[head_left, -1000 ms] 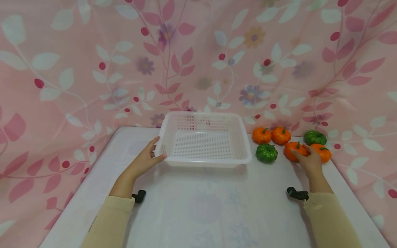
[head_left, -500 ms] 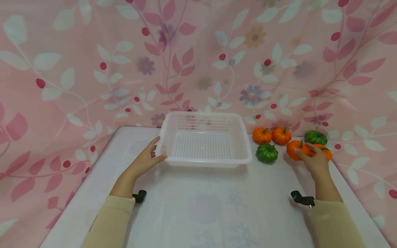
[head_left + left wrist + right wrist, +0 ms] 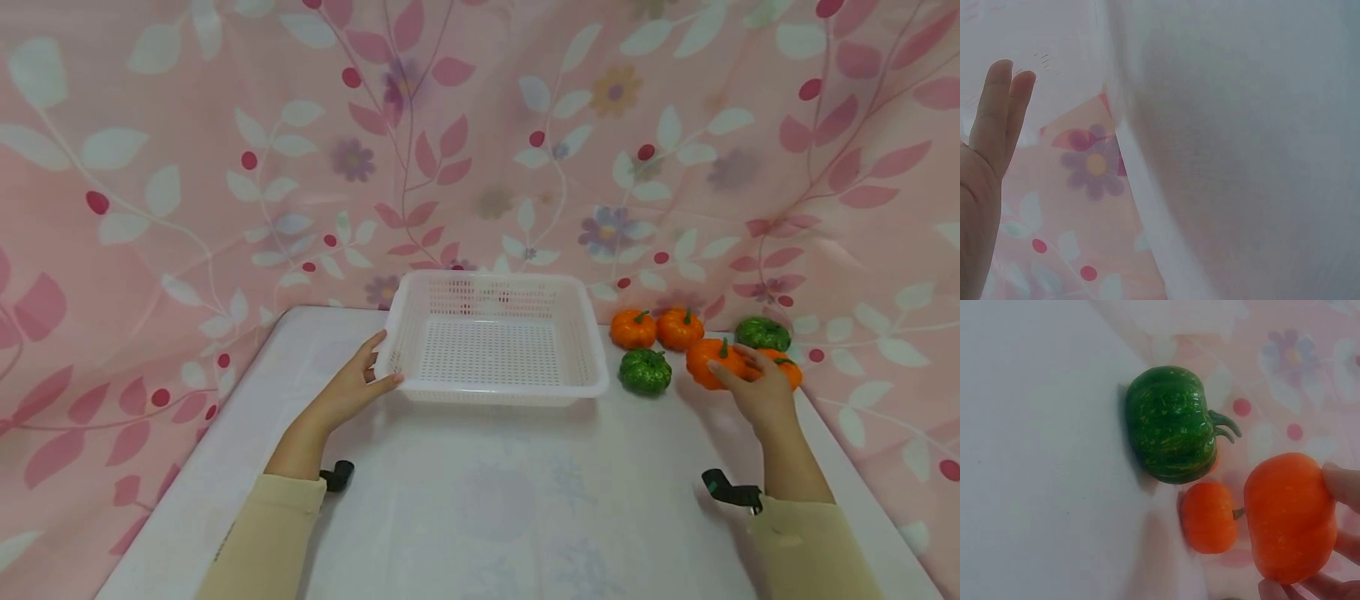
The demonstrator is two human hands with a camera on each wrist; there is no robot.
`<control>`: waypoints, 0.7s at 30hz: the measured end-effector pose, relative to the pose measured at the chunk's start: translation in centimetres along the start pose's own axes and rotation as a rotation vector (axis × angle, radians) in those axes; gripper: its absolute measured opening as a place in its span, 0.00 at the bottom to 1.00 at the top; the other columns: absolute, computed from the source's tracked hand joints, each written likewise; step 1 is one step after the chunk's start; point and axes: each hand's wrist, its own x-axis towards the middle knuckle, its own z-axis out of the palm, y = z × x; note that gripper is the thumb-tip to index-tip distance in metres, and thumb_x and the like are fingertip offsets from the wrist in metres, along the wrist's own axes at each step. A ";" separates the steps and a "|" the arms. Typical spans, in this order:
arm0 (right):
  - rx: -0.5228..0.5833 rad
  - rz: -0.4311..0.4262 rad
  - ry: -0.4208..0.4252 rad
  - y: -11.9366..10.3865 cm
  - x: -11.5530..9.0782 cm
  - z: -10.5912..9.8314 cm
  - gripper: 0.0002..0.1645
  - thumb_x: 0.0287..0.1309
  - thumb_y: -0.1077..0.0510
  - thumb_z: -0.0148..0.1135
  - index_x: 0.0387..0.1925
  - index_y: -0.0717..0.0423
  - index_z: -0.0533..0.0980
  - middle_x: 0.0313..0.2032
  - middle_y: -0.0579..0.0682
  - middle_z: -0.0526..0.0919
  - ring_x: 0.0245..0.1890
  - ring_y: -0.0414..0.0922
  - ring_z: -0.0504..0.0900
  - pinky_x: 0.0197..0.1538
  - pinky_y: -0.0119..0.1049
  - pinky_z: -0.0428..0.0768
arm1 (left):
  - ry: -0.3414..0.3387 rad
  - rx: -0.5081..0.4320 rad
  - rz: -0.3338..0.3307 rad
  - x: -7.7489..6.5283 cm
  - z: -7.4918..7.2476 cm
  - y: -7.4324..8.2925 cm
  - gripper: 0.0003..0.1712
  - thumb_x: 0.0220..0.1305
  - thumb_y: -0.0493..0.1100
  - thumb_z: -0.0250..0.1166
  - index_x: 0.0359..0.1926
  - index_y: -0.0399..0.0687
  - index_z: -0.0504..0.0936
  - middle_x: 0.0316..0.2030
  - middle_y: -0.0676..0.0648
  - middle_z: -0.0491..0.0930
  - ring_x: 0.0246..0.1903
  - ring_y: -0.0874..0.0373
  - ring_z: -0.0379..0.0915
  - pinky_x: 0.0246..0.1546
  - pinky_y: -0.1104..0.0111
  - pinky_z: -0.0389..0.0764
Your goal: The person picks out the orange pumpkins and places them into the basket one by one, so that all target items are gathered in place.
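gripping a green-stemmed orange pumpkin (image 3: 705, 367): right hand (image 3: 765, 400), thumb and fingers pinched about it, well to the right of the left hand. left hand (image 3: 352, 390): fingers extended, thumb apart, touching the end and near rim of a white perforated basket (image 3: 491, 389) to its right. lettering (image 3: 223, 542): one dark line on the left sleeve (image 3: 266, 533), too small to read. surface: white-covered table (image 3: 450, 450) under both hands; faint bluish marks (image 3: 577, 560) and a pale round patch (image 3: 495, 504) between the forearms. room: pink fabric backdrop (image 3: 480, 242) beyond the hands, printed with leaves (image 3: 452, 70), red berries (image 3: 351, 77) and flowers (image 3: 604, 229). about the right hand: a second orange pumpkin (image 3: 786, 372) just past its fingers, partly hidden; a dark green pumpkin (image 3: 762, 333) farther beyond; a speckled green pumpkin (image 3: 645, 372) to its left; two further orange pumpkins (image 3: 632, 331) beyond that, side by side. at each wrist: a black fitting (image 3: 731, 492), projecting inward.
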 end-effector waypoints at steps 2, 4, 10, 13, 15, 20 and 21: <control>-0.006 -0.026 0.000 -0.3 -0.3 0.0 0.56 0.62 0.29 0.57 0.79 0.53 0.50 0.76 0.66 0.51 0.69 0.73 0.55 0.62 0.70 0.64 | 0.001 0.011 -0.005 0.0 0.0 -0.1 0.54 0.68 0.47 0.67 0.81 0.56 0.38 0.74 0.28 0.49 0.70 0.33 0.56 0.65 0.42 0.65; -0.016 -0.050 0.001 -0.7 -0.5 0.1 0.55 0.63 0.29 0.57 0.79 0.53 0.51 0.75 0.67 0.52 0.68 0.74 0.56 0.62 0.70 0.65 | 0.003 0.023 -0.010 0.0 0.0 -0.1 0.54 0.68 0.49 0.67 0.81 0.57 0.39 0.74 0.28 0.49 0.70 0.32 0.56 0.65 0.41 0.64; -0.039 -0.077 0.002 -1.8 -1.2 0.4 0.55 0.62 0.28 0.57 0.78 0.52 0.52 0.75 0.67 0.53 0.67 0.74 0.58 0.60 0.69 0.68 | 0.008 0.040 -0.023 0.1 0.0 -0.2 0.55 0.66 0.54 0.68 0.81 0.59 0.39 0.74 0.28 0.49 0.70 0.32 0.55 0.64 0.40 0.65; -0.032 -0.085 0.002 -2.5 -1.7 0.5 0.55 0.61 0.28 0.57 0.78 0.52 0.52 0.75 0.67 0.54 0.67 0.73 0.59 0.60 0.68 0.69 | 0.001 0.030 -0.013 0.1 0.0 -0.2 0.55 0.67 0.53 0.68 0.81 0.58 0.39 0.74 0.28 0.49 0.70 0.32 0.56 0.64 0.40 0.64; -0.021 -0.091 -0.003 -3.0 -2.0 0.7 0.55 0.62 0.28 0.58 0.78 0.52 0.53 0.74 0.67 0.54 0.68 0.72 0.59 0.60 0.68 0.69 | 0.004 0.027 -0.015 0.1 -0.1 -0.2 0.55 0.67 0.53 0.68 0.81 0.59 0.39 0.74 0.29 0.49 0.70 0.32 0.55 0.65 0.40 0.64; -0.015 -0.103 -0.014 -4.2 -2.6 1.0 0.55 0.61 0.28 0.58 0.78 0.50 0.53 0.74 0.67 0.55 0.69 0.72 0.60 0.60 0.67 0.69 | 0.007 0.033 -0.016 0.0 -0.1 -0.3 0.54 0.67 0.53 0.67 0.81 0.61 0.40 0.75 0.28 0.46 0.71 0.30 0.52 0.65 0.39 0.62; -0.017 -0.106 -0.016 -4.4 -2.7 1.1 0.55 0.61 0.27 0.57 0.78 0.50 0.53 0.74 0.66 0.55 0.69 0.71 0.60 0.60 0.67 0.69 | 0.005 0.033 -0.015 0.0 -0.1 -0.3 0.54 0.68 0.53 0.67 0.81 0.61 0.40 0.75 0.28 0.46 0.71 0.30 0.51 0.65 0.39 0.62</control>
